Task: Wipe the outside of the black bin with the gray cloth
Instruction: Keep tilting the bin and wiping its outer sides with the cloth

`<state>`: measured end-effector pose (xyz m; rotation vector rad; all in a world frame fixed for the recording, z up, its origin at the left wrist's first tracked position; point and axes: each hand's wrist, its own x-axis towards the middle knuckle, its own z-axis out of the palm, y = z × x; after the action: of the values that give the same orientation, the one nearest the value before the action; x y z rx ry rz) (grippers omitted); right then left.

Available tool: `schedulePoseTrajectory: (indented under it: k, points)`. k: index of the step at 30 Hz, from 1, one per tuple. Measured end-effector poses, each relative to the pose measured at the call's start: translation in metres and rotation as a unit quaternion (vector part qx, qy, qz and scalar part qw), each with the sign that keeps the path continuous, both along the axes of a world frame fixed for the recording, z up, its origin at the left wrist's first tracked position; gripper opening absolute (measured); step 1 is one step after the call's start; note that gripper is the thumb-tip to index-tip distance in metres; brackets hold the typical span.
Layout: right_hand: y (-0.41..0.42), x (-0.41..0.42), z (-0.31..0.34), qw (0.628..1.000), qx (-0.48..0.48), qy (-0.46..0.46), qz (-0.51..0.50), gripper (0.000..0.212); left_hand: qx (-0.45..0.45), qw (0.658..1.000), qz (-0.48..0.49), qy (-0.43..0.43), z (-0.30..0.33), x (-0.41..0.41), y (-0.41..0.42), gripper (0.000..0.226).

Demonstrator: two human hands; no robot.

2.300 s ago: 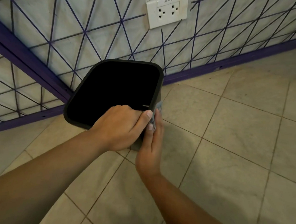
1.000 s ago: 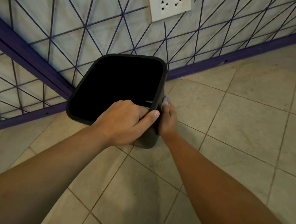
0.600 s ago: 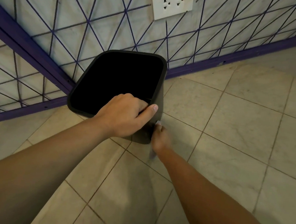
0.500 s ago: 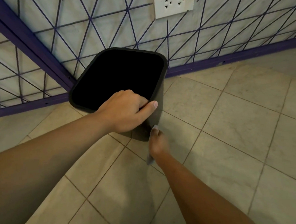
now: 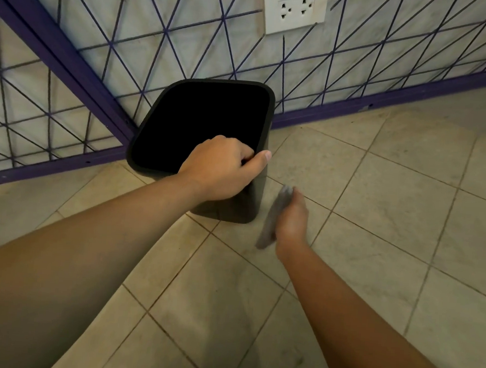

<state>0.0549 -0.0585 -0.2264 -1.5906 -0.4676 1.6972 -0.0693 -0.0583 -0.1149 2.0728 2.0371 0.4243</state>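
A black bin (image 5: 256,196) with a square open top stands on the tiled floor, close to the wall. My left hand (image 5: 222,168) grips its near right rim corner, fingers inside and thumb along the outer edge. My right hand (image 5: 292,221) holds the gray cloth (image 5: 273,220), which hangs blurred from the palm side. That hand and cloth are low, just right of the bin's right wall and a little apart from it. The bin's inside shows only black.
A marbled wall with a purple line pattern and purple skirting (image 5: 385,99) runs behind the bin. A white double socket (image 5: 294,10) sits on the wall above it. Beige floor tiles (image 5: 392,208) spread to the right and toward me.
My right hand slid the cloth down the bin's right side from the rim to the base, then came off the wall slightly to the right. My left hand kept its grip on the rim.
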Motion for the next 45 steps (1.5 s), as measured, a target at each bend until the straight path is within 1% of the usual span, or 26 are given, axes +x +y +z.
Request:
schedulePoseTrajectory:
  k: [1,3,6,8,9,10,12,14,16,17,19,21,23,25,27,29,31,33,34,36,38,39,41,43,45]
  points:
    - [0.004,-0.005,0.01,0.999,-0.003,0.043,-0.017,0.045,0.003,1.0,0.007,-0.006,-0.001,0.002,0.001,0.061]
    - [0.003,-0.022,0.032,0.993,0.028,0.115,-0.03,0.045,0.011,1.0,0.011,-0.018,-0.002,0.005,0.003,0.061]
    - [-0.005,-0.045,0.039,0.984,0.087,0.139,-0.064,0.039,0.004,0.999,0.01,-0.035,-0.002,0.006,0.005,0.06]
    - [-0.005,-0.055,0.033,0.977,0.088,0.162,-0.111,0.029,-0.006,0.999,0.008,-0.051,-0.002,0.004,0.006,0.059]
    - [-0.004,-0.058,0.026,0.978,0.086,0.149,-0.12,0.028,-0.008,0.998,0.003,-0.059,-0.002,0.003,0.006,0.059]
    - [-0.003,-0.06,0.018,0.984,0.089,0.111,-0.109,0.033,-0.007,0.998,-0.003,-0.065,-0.001,0.003,0.007,0.059]
    - [0.0,-0.061,-0.001,0.994,0.081,0.027,-0.065,0.043,-0.001,0.998,-0.013,-0.065,0.0,0.003,0.006,0.058]
    - [0.003,-0.057,-0.017,0.997,0.063,-0.039,-0.003,0.047,0.003,0.998,-0.019,-0.051,-0.001,0.003,0.005,0.057]
    - [0.009,-0.047,-0.036,0.993,0.033,-0.077,0.079,0.048,0.007,0.999,-0.025,-0.041,-0.002,0.003,0.005,0.056]
    - [0.011,-0.039,-0.043,0.992,0.0,-0.087,0.097,0.047,0.011,0.999,-0.029,-0.039,-0.003,0.003,0.005,0.056]
    - [0.017,-0.024,-0.05,0.989,-0.034,-0.116,0.081,0.043,0.015,0.998,-0.033,-0.044,-0.004,0.003,0.004,0.055]
    - [0.02,-0.011,-0.039,0.994,-0.047,-0.097,0.034,0.033,0.014,0.998,-0.029,-0.047,-0.004,0.003,0.004,0.055]
    - [0.018,-0.005,-0.024,0.996,-0.011,-0.083,-0.009,0.038,0.007,0.999,-0.02,-0.048,-0.005,0.003,0.004,0.056]
    - [0.015,-0.012,-0.003,0.997,0.055,-0.032,-0.048,0.043,0.005,0.998,-0.017,-0.057,-0.005,0.003,0.004,0.057]
    - [0.006,-0.028,0.021,0.989,0.142,0.014,-0.045,0.045,0.007,0.998,-0.018,-0.067,-0.004,0.001,0.005,0.057]
    - [-0.004,-0.047,0.034,0.981,0.184,0.049,-0.044,0.044,0.003,0.997,-0.018,-0.076,-0.003,0.0,0.006,0.055]
    - [-0.007,-0.059,0.036,0.978,0.183,0.065,-0.077,0.043,-0.005,0.997,-0.02,-0.079,-0.002,-0.001,0.005,0.054]
    - [-0.003,-0.063,0.021,0.981,0.148,0.075,-0.1,0.043,-0.004,0.998,-0.021,-0.067,-0.002,0.0,0.004,0.054]
    - [-0.002,-0.062,0.011,0.984,0.131,0.069,-0.095,0.044,-0.001,0.998,-0.023,-0.055,-0.001,0.0,0.002,0.055]
    - [0.0,-0.058,-0.013,0.992,0.111,0.01,-0.051,0.046,0.001,0.999,-0.032,-0.03,0.0,0.001,0.001,0.055]
    - [0.0,-0.052,-0.033,0.99,0.093,-0.097,0.036,0.046,0.003,0.999,-0.037,-0.021,-0.001,0.002,0.001,0.052]
    - [-0.001,-0.049,-0.043,0.98,0.08,-0.155,0.092,0.046,0.006,0.999,-0.036,-0.021,-0.001,0.001,0.001,0.051]
    - [-0.003,-0.041,-0.056,0.946,0.062,-0.251,0.198,0.047,0.015,0.999,-0.042,-0.022,-0.002,0.002,0.001,0.05]
    - [-0.005,-0.033,-0.06,0.913,0.058,-0.303,0.268,0.046,0.021,0.998,-0.049,-0.023,0.0,0.003,0.0,0.05]
    - [-0.005,-0.025,-0.06,0.895,0.057,-0.332,0.293,0.043,0.024,0.998,-0.053,-0.024,0.001,0.004,-0.002,0.049]
